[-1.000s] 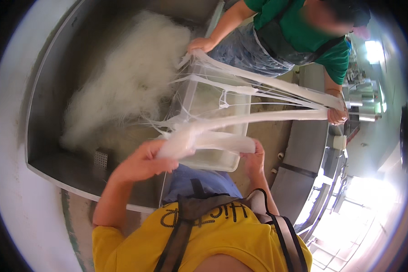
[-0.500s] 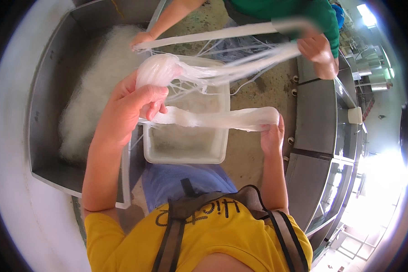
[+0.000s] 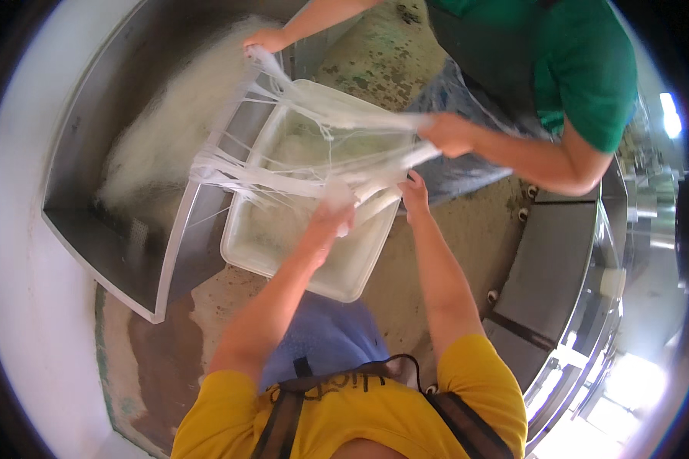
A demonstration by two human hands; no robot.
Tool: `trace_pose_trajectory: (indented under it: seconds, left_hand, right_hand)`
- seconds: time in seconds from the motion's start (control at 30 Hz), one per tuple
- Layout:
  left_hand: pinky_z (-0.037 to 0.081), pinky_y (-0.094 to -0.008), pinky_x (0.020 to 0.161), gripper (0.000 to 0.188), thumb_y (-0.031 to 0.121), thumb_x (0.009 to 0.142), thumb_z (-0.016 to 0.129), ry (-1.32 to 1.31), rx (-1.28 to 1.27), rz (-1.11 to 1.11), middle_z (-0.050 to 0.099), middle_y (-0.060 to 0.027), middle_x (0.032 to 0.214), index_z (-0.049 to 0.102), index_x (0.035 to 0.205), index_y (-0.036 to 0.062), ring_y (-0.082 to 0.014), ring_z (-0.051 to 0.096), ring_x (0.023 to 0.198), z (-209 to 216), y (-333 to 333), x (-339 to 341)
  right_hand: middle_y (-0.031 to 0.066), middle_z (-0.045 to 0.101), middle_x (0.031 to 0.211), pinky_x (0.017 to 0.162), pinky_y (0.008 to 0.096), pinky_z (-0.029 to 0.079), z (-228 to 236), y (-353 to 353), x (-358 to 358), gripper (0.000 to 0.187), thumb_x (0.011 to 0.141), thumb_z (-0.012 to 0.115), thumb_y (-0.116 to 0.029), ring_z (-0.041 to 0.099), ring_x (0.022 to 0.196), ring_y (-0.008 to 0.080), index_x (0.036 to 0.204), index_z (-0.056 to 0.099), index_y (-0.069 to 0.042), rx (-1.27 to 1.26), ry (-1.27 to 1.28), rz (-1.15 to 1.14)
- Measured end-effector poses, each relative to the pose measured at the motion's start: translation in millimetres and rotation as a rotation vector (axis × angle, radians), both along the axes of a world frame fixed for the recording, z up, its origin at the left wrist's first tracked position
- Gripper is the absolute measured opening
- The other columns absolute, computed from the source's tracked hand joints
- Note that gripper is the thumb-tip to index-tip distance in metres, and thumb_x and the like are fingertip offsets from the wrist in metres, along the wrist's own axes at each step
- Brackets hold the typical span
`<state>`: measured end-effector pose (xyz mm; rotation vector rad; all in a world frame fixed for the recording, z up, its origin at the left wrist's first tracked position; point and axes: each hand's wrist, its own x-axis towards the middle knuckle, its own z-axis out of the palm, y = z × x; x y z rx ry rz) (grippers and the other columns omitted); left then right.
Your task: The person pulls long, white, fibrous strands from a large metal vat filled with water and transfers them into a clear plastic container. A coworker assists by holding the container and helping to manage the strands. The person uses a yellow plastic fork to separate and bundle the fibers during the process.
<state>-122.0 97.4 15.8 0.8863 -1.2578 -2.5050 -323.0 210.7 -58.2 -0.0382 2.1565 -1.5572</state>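
Observation:
A stretched bundle of white noodle-like strands (image 3: 283, 182) spans the air above a white plastic tub (image 3: 335, 288). My left hand (image 3: 332, 217), somewhat smeared by motion, is closed on the bundle near its lower middle. Just to the right, my right hand (image 3: 415, 196) grips the strands at their right end. A co-worker's hand (image 3: 266, 40) pinches the far left end of the strands, and the co-worker's other hand (image 3: 450, 135) holds them at the right, just beyond mine. Thin loose threads hang between the two parts of the bundle, and one clump droops over the sink's edge.
At left, a metal sink (image 3: 177, 237) holds a large heap of fine white strands (image 3: 161, 130). The co-worker in a green shirt (image 3: 593, 76) stands across the tub. Grey metal cabinets (image 3: 547, 256) line the right side. Wet patches mark the floor (image 3: 164, 359).
My left hand has come down and right, away from the clump it held up. My right hand has shifted left. The co-worker's right-side hand has moved down and left, and the bundle hangs lower.

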Motion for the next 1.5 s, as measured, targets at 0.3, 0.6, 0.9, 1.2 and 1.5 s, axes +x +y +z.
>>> trace_pose_trajectory:
  seconds: [0.3, 0.6, 0.9, 1.2, 1.5]
  left_hand:
    - [0.035, -0.031, 0.088, 0.049, 0.032, 0.076, 0.056, -0.382, -0.648, -0.188, 0.052, -0.0139, 0.106, 0.045, 0.115, 0.0031, -0.0219, 0.047, 0.103, -186.7, 44.1, -20.1]
    - [0.038, -0.0334, 0.086, 0.032, 0.015, 0.08, 0.05, -0.175, -0.466, -0.165, 0.051, -0.0155, 0.109, 0.048, 0.111, 0.0047, -0.0277, 0.048, 0.102, -29.3, -66.9, 144.8]
    - [0.022, -0.0456, 0.096, 0.05, 0.012, 0.07, 0.061, -1.23, -1.514, 0.068, 0.033, -0.0208, 0.126, 0.043, 0.117, 0.0081, -0.0343, 0.028, 0.119, 37.9, -328.8, 397.7]
    - [0.038, -0.0388, 0.086, 0.068, 0.033, 0.075, 0.058, -1.774, -1.11, 0.45, 0.039, -0.0258, 0.118, 0.026, 0.123, -0.0032, -0.0388, 0.042, 0.104, -90.2, -492.0, 579.5]
    - [0.044, -0.0436, 0.076, 0.056, 0.02, 0.076, 0.048, -1.815, -1.085, 0.442, 0.039, -0.0255, 0.11, 0.025, 0.12, -0.0059, -0.0363, 0.048, 0.095, -65.0, -463.9, 539.7]
  right_hand:
    - [0.0063, 0.044, 0.116, 0.079, 0.0309, 0.039, -6.0, 17.3, 117.9, 0.049, 0.078, 0.053, -0.014, 0.046, 0.099, 0.0146, 0.122, 0.033, -0.006, -0.014, -0.429, -0.1]
    - [0.0085, 0.052, 0.101, 0.082, 0.0282, 0.04, 44.1, -108.7, 221.7, 0.024, 0.081, 0.05, -0.006, 0.049, 0.096, 0.0152, 0.104, 0.045, 0.0, -0.058, -0.016, 0.383]
    - [0.0162, 0.031, 0.121, 0.093, 0.038, 0.028, 51.6, -251.3, 353.9, 0.064, 0.076, 0.06, -0.016, 0.033, 0.111, 0.0258, 0.124, 0.021, 0.0, -0.049, 0.084, 0.182]
    - [0.0252, 0.026, 0.119, 0.092, 0.0427, 0.027, 35.6, -297.1, 414.0, 0.075, 0.073, 0.057, -0.011, 0.031, 0.107, 0.0391, 0.128, 0.008, 0.002, 0.468, 0.503, 0.144]
    - [0.0234, 0.029, 0.12, 0.089, 0.0443, 0.032, 45.5, -304.3, 421.1, 0.074, 0.071, 0.058, -0.015, 0.033, 0.109, 0.0398, 0.129, 0.014, -0.003, 0.598, 0.533, 0.1]
